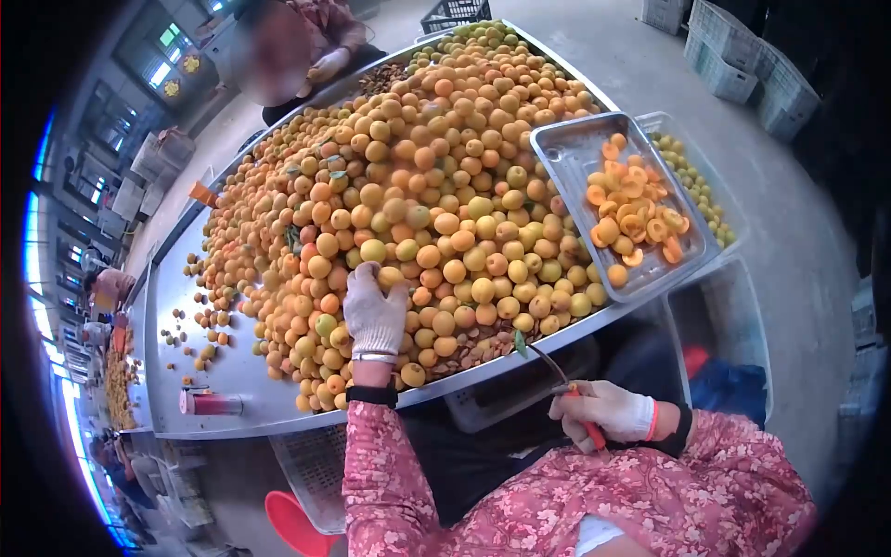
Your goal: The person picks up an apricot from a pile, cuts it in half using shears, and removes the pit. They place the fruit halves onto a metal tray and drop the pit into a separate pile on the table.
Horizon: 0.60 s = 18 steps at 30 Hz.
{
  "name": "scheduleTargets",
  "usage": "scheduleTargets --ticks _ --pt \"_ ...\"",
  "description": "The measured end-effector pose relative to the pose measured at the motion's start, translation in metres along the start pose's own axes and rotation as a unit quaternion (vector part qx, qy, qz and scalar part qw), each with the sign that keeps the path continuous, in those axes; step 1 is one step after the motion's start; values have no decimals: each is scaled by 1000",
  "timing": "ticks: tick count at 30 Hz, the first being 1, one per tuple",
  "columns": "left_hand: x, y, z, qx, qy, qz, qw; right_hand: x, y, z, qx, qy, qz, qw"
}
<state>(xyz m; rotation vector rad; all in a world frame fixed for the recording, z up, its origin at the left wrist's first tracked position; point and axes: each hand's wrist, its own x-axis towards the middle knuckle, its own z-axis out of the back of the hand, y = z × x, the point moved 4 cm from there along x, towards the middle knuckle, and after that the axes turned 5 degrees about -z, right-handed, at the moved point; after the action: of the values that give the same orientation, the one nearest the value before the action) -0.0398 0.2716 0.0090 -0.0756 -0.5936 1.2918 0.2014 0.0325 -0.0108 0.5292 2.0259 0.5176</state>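
Observation:
My left hand (375,311), in a white knit glove, reaches into the heap of apricots (445,186). Its fingers and thumb close about a yellow apricot (390,277); part of the grip is hidden. Low on the right, my right hand (603,410), also gloved, is wrapped round the red handle (592,433) of a tool with a thin curved metal end (549,360), which looks like a hooked knife. Near its tip is a small green leaf (520,343). Apricot pits (478,345) lie along the near table edge.
On the table's right edge rests a metal tray (580,139) with halved apricots (636,209). A clear bin (729,200) of greener fruit is beside it. A pink-and-clear cylinder (212,403) lies at left. Across the table sits another person (329,37). Crates (724,51) stand behind.

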Motion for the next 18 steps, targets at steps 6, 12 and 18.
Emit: scheduleTargets --ticks 6,12,18 --pt "-49 -30 25 -637 54 169 750 -9 27 -9 -25 -129 73 989" --pt "-128 -73 16 -812 103 248 518 -7 37 -35 -305 -188 404 842" --pt "-179 -108 32 -754 88 218 614 -13 28 -69 -366 -175 447 797"
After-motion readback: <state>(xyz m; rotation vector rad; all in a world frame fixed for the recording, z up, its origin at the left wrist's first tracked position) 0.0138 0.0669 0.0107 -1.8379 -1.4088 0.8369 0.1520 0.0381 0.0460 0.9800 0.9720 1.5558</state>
